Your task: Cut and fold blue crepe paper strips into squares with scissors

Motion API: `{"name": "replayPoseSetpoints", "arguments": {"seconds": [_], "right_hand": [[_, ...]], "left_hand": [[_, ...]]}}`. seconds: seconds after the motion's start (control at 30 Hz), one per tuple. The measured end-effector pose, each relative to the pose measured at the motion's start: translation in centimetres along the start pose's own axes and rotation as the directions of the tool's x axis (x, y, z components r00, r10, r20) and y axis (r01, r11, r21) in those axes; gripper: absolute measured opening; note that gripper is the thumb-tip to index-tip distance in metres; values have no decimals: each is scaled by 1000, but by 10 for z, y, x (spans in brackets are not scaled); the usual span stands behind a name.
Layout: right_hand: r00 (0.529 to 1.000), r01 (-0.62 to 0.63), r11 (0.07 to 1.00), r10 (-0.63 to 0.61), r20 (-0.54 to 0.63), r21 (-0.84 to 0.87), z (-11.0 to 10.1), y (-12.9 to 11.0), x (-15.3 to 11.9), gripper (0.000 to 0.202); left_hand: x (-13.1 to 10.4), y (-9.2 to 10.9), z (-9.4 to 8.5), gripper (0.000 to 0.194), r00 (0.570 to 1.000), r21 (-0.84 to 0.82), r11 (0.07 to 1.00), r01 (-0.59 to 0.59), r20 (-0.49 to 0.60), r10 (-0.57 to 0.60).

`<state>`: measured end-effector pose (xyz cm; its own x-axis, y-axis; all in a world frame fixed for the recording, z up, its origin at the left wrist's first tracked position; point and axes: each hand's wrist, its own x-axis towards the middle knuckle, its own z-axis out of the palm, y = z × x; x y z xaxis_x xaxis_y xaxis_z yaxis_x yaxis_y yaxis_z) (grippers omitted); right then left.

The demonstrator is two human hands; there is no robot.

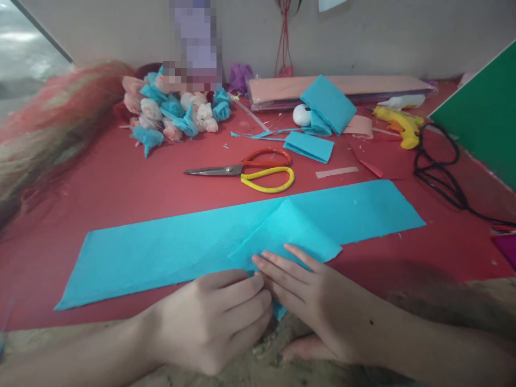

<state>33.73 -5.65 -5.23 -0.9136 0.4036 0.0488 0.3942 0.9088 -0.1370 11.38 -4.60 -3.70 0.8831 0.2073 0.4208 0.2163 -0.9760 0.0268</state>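
Note:
A smaller piece of blue crepe paper (290,231) lies at an angle over a long blue crepe paper strip (145,247), near the table's front edge. My left hand (217,317) is closed, its fingertips pinching the near end of the smaller piece. The left fingertips are partly hidden, and a bit of blue paper pokes out below them. Fingers outstretched, my right hand (318,295) rests flat on the same piece, its thumb over the table's edge. Scissors (234,170) with one red and one yellow handle lie beyond the strip.
Paper flowers (173,107) in blue, pink and white are heaped at the back left. Folded blue paper (328,105), a yellow glue gun (403,123) and its black cable (439,185) lie at the back right. A green panel (484,107) borders the right side.

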Motion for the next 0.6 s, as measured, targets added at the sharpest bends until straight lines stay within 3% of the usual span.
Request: {"name": "replayPoseSetpoints", "arguments": {"seconds": [0.3,0.6], "right_hand": [[997,-63,998,64,-40,26,2,3,-5,77],[953,-298,934,278,-123,-198,5,21,-21,79]], "left_hand": [[-4,-1,6,21,998,-89,994,64,33,-62],[-6,-1,4,24,993,-104,991,83,87,-74]]}}
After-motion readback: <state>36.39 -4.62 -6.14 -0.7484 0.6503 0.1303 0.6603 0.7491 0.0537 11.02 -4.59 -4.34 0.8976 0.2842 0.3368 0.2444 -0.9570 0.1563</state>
